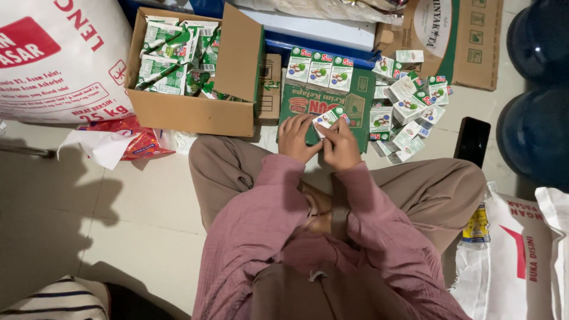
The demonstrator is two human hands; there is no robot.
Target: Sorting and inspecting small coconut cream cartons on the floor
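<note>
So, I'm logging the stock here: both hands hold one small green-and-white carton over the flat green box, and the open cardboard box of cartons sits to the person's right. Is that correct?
Not quite. The head view shows the open cardboard box to the person's left, not right. The rest holds: the left hand and right hand hold one small carton over the flat green box.

the small green-and-white printed carton (328, 117) between the fingers looks like coated paperboard with a slight sheen, as do the loose cartons of the same kind (409, 109) heaped nearby. the open brown box (189, 112) is matt corrugated cardboard. the flat green box (355, 106) is printed cardboard, smoother. the large white sack (53, 65) looks like woven plastic. the pink sleeves (267, 219) are crinkled matt cloth. the pale floor tiles (118, 219) are smooth with a dull gloss. the dark blue jugs (536, 130) look like glossy plastic.
</note>
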